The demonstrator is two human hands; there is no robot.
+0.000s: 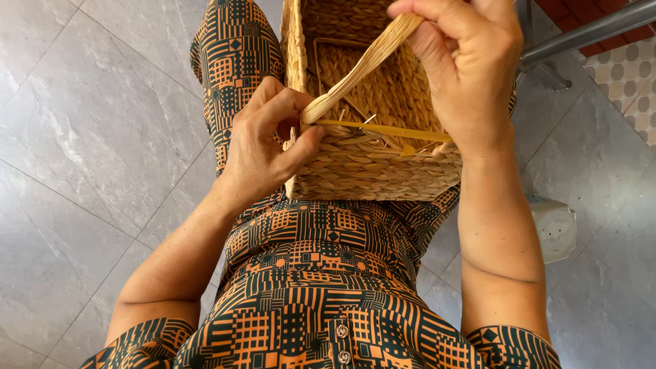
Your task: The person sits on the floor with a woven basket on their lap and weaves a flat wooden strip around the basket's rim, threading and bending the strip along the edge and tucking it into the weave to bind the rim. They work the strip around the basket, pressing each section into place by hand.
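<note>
Woven straw basket (372,160), rectangular, resting on the lap over a patterned orange-and-dark dress (307,273). Left hand (263,140) closed at the near rim, thumb and forefinger pinching the lower end of a flat pale straw strand (362,68). Right hand (468,65) closed above the basket opening, gripping the upper end of the same strand, drawn taut on a slant between both hands. Thin yellow rod (383,129) lying along the near rim. Grey tiled floor (89,137) below; white plastic object (555,229) at right.
</note>
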